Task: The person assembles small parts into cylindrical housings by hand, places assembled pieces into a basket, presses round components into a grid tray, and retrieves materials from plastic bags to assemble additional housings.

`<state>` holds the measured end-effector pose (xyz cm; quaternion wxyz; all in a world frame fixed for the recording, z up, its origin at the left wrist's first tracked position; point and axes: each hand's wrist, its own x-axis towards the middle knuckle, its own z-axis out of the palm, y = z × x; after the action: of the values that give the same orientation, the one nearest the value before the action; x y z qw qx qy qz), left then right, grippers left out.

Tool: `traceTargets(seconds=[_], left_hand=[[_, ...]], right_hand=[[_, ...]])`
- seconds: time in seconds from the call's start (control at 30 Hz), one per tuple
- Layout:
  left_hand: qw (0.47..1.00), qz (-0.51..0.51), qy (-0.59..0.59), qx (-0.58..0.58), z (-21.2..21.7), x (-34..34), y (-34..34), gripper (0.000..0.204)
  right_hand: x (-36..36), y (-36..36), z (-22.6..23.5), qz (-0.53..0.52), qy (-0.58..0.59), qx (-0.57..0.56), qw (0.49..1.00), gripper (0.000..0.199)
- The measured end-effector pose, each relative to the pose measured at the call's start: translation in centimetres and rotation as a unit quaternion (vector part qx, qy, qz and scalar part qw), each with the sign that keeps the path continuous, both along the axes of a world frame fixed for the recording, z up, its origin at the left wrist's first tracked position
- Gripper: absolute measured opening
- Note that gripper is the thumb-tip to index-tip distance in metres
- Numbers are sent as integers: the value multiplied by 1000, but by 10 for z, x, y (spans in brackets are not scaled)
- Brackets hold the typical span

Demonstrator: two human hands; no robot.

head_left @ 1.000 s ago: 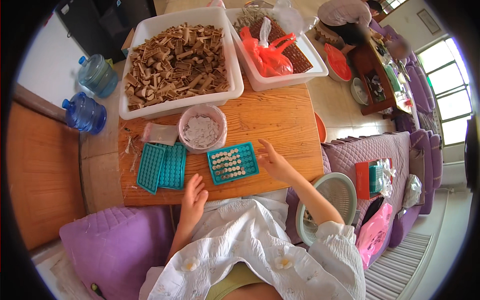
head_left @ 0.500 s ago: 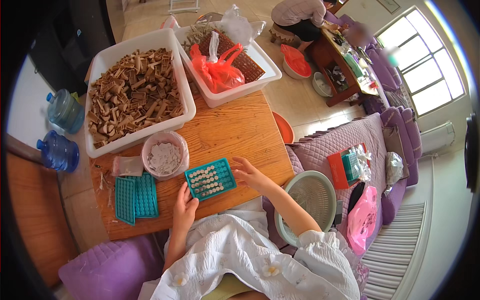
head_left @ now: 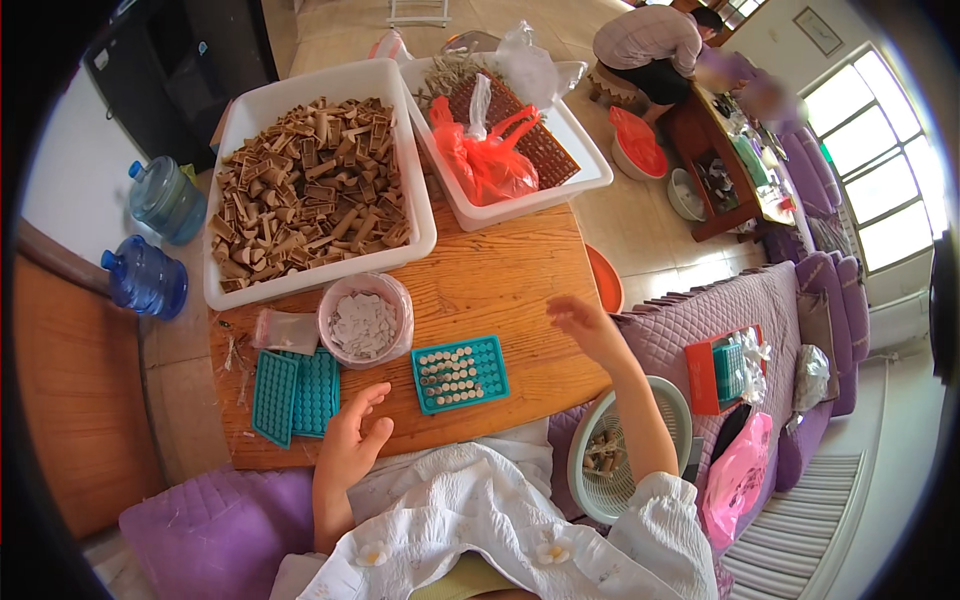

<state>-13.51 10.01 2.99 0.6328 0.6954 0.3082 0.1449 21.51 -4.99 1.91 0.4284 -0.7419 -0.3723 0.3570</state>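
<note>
A teal tray (head_left: 492,362) of small round cells lies on the wooden table in front of me, with rows of pale round discs in its left and middle cells. Nothing is in my left hand (head_left: 352,437), held in front of the table's near edge with its fingers apart, left of the tray. My right hand (head_left: 588,328) hovers off the tray's far right corner, empty, fingers spread. Left of the tray stands a pinkish round tub (head_left: 403,322) of small white pieces. More teal trays (head_left: 274,398) lie beyond my left hand, overlapping one another.
A large white bin (head_left: 422,245) heaped with brown pieces stands at the back left. Beside it, another white bin (head_left: 590,180) holds red bags and a woven mat. Below my right forearm is a pale green colander (head_left: 682,425) with some brown pieces. Someone (head_left: 650,45) sits far off.
Both hands have come away from the teal tray: the left toward me and left, the right away to the right. The tray stays on the table. The whole view has shifted.
</note>
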Motion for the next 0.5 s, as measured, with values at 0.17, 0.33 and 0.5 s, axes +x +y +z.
traceTargets(seconds=[0.17, 0.33, 0.5], left_hand=[[995, -40, 45, 78, 19, 17, -4, 39], [991, -90, 73, 73, 31, 23, -10, 38], [992, -66, 82, 68, 24, 12, 0, 38]], right_hand=[[40, 94, 39, -60, -110, 135, 983, 20], [87, 203, 73, -171, -202, 203, 943, 22], [139, 268, 70, -215, -276, 242, 905, 21]])
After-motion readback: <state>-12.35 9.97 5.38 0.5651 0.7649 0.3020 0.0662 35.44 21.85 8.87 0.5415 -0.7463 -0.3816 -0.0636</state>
